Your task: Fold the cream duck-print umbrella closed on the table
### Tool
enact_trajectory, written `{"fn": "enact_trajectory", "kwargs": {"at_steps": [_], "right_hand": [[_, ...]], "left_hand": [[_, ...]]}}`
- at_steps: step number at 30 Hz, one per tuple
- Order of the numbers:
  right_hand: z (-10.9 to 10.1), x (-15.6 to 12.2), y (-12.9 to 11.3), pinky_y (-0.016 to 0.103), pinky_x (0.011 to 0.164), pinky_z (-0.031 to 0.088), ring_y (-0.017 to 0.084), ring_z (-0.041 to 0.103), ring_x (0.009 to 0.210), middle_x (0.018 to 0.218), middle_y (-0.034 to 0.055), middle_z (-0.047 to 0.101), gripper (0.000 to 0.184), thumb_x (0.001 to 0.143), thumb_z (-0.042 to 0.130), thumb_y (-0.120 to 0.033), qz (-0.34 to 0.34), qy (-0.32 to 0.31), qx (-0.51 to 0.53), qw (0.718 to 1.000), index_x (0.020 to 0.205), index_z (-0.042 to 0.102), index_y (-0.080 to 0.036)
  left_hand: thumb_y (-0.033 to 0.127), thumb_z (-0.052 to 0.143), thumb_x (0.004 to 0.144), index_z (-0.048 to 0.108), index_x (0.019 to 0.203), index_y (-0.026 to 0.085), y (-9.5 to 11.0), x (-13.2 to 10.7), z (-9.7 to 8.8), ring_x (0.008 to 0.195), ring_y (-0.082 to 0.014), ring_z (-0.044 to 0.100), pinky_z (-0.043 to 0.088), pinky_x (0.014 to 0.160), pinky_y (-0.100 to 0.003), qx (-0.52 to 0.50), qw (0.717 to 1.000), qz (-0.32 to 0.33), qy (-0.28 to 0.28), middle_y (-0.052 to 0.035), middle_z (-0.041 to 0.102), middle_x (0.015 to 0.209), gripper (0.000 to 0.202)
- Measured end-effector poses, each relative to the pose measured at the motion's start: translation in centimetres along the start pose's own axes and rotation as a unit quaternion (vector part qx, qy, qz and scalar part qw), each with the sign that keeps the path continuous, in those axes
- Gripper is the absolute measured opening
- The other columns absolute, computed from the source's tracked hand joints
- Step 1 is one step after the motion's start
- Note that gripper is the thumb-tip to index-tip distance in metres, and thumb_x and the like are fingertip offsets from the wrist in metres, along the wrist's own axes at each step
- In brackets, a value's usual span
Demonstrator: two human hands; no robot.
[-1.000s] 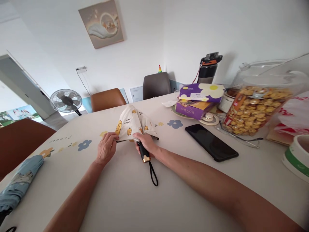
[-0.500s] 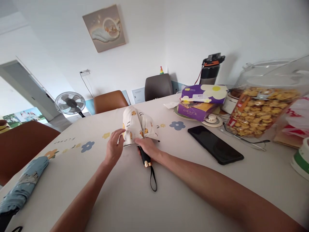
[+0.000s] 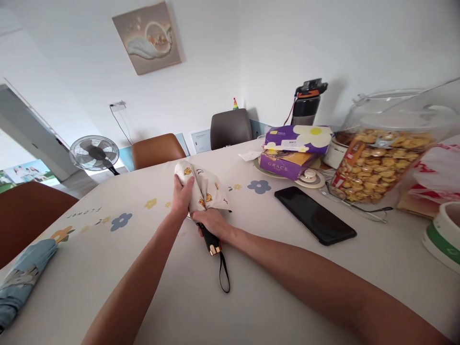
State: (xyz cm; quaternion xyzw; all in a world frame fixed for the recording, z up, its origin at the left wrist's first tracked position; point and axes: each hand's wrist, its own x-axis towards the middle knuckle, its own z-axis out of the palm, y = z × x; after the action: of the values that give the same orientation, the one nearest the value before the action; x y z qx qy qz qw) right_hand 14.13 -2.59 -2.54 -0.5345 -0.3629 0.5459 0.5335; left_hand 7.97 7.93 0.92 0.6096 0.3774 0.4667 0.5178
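Observation:
A folding umbrella (image 3: pixel 212 189) with white canopy cloth, printed with small orange-yellow figures, lies over the table, its top pointing away from me. Its black handle (image 3: pixel 210 238) has a gold end and a black wrist loop hanging toward me. My left hand (image 3: pixel 183 194) wraps round the left side of the folded cloth, thumb on top. With my right hand (image 3: pixel 212 223) I grip the umbrella where handle and cloth meet; some of those fingers are hidden underneath. On the right, part of the canopy flares out loosely.
A blue folded umbrella (image 3: pixel 25 280) lies at the table's left edge. To the right are a black phone (image 3: pixel 314 214), glasses (image 3: pixel 359 206), purple boxes (image 3: pixel 287 163), a clear snack jar (image 3: pixel 384 163) and a tape roll (image 3: pixel 445 235). Chairs and a fan (image 3: pixel 94 153) stand beyond.
My left hand has moved from beside the canopy, fingers loose, up and onto it, and closed round the cloth. My right hand keeps its grip. The view has shifted slightly.

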Motion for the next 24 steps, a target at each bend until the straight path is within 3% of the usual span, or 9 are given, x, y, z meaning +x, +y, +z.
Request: {"fn": "enact_trajectory", "kwargs": {"at_steps": [3,7,11,15,20,24], "right_hand": [[-0.1,0.2,0.2,0.023,0.035,0.037,0.012,0.047,0.037,0.042,0.0001,0.05,0.023,0.071,0.055,-0.027,0.002,0.003,0.002,1.0,0.051,0.047,-0.02],[-0.2,0.2,0.2,0.023,0.035,0.038,0.012,0.047,0.036,0.042,0.0006,0.052,0.022,0.072,0.055,-0.03,0.016,0.007,-0.009,1.0,0.054,0.051,-0.019],[-0.1,-0.1,0.0,0.022,0.035,0.039,0.011,0.046,0.035,0.041,0.0003,0.051,0.023,0.073,0.055,-0.031,0.014,-0.004,-0.031,0.999,0.056,0.052,-0.017],[0.2,-0.2,-0.3,0.022,0.034,0.041,0.011,0.047,0.035,0.043,-0.0007,0.05,0.022,0.074,0.056,-0.032,0.015,-0.011,-0.011,1.0,0.06,0.051,-0.016],[0.3,0.0,-0.5,0.026,0.038,0.05,0.016,0.062,0.052,0.074,0.0037,0.06,0.031,0.069,0.065,-0.037,-0.004,-0.039,0.107,0.994,0.087,0.054,-0.014],[0.0,0.2,-0.5,0.024,0.036,0.049,0.019,0.066,0.06,0.09,0.0076,0.062,0.041,0.068,0.068,-0.036,-0.015,-0.076,0.136,0.988,0.1,0.054,-0.015]], "left_hand": [[0.037,0.066,0.072,0.057,0.106,0.016,0.2,0.3,0.1,0.088,-0.0214,0.064,0.053,0.08,-0.034,-0.122,0.984,-0.125,-0.015,-0.0089,0.066,0.094,0.041],[0.045,0.063,0.073,0.06,0.105,0.013,-0.2,0.3,0.0,0.085,-0.0235,0.065,0.053,0.082,-0.037,-0.246,0.936,-0.22,-0.123,-0.0103,0.067,0.089,0.045],[0.051,0.057,0.075,0.058,0.111,0.016,-0.8,0.0,-0.4,0.092,-0.0261,0.064,0.05,0.089,-0.04,-0.316,0.906,-0.222,-0.175,-0.0092,0.068,0.095,0.05],[0.044,0.059,0.075,0.056,0.116,0.017,-0.4,0.1,-0.7,0.096,-0.0272,0.063,0.047,0.093,-0.041,-0.345,0.894,-0.214,-0.186,-0.0088,0.068,0.1,0.05],[0.042,0.061,0.074,0.057,0.114,0.016,0.1,0.6,-0.9,0.096,-0.028,0.063,0.047,0.094,-0.042,-0.348,0.9,-0.206,-0.16,-0.0093,0.068,0.1,0.048],[0.043,0.06,0.074,0.057,0.114,0.016,0.0,0.6,-0.9,0.095,-0.0283,0.064,0.047,0.093,-0.042,-0.335,0.902,-0.217,-0.163,-0.01,0.068,0.099,0.049]]}}
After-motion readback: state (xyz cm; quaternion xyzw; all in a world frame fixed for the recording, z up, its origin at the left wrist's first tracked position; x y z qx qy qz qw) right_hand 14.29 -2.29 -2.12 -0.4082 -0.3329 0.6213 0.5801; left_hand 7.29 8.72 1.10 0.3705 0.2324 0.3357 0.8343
